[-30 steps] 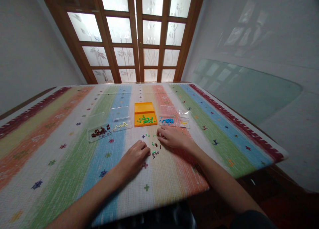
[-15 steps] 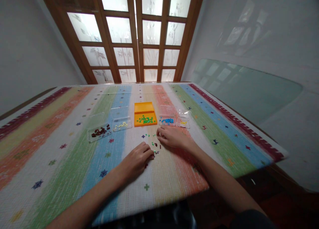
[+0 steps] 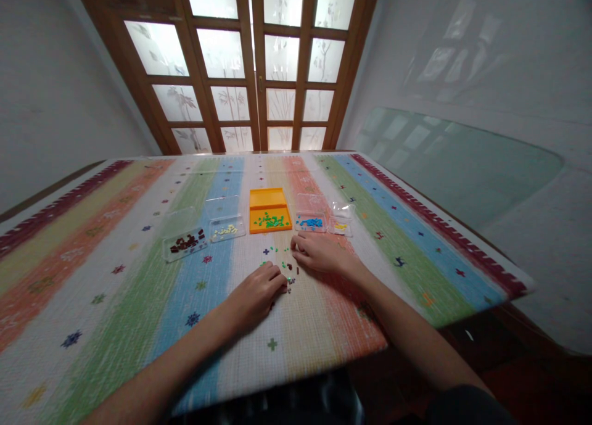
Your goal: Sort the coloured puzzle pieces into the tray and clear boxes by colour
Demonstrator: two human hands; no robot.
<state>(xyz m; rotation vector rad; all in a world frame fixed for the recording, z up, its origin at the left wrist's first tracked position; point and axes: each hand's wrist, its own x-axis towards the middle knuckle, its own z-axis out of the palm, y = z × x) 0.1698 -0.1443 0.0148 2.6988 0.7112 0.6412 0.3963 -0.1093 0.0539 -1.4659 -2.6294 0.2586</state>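
Note:
My left hand [image 3: 259,290] rests on the striped tablecloth with its fingers curled and closed, their tips by a small cluster of tiny green and grey pieces [image 3: 290,281]. Whatever those fingers hold, if anything, is hidden. To the right and farther up, my right hand [image 3: 319,254] is bent at the fingers, thumb and fingertips pressed together; I cannot make out what is in them. Between the two hands lie a few loose green pieces [image 3: 283,264] and small dark brown pieces [image 3: 290,266].
Beyond the hands stands an open orange case [image 3: 269,198] with many green pieces. Left of it are clear boxes of pale yellow pieces [image 3: 225,231] and dark brown pieces [image 3: 187,243]. To its right, clear boxes hold blue pieces [image 3: 311,222] and yellow pieces [image 3: 340,226].
My left hand has shifted slightly, covering a dark red spot by its thumb side; a green piece now shows beyond its knuckles. My right hand stays nearly in place.

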